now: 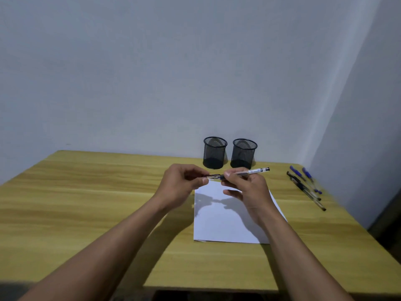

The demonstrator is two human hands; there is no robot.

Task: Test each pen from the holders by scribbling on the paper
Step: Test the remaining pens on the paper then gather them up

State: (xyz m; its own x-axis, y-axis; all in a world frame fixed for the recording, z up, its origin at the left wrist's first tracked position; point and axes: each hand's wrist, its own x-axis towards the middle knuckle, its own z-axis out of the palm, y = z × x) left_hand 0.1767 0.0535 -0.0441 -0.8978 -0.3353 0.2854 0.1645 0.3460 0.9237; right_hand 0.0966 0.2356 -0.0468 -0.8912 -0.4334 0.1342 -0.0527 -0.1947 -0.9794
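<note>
Right hand (247, 187) grips clear gel pen (249, 172) mid-barrel; long axis near level, left-right, tail toward desk's right edge. Left hand (184, 181) pinches pen cap (211, 176) at tip end, cap meeting or leaving tip, cannot tell which. Pair held above far edge of white paper (227, 224). Two mesh holders (214, 153) behind look empty. Other pens (306, 185) near right edge. Barrel print unreadable.

**Pen held over paper, holders stand behind**

A clear-barrelled pen (249, 171) lies level between two hands above a white sheet of paper (225, 222) on the table. Two black mesh holders (214, 153) (244, 154) stand upright side by side behind it. Four more pens (306, 185) lie well off to the right.
</note>
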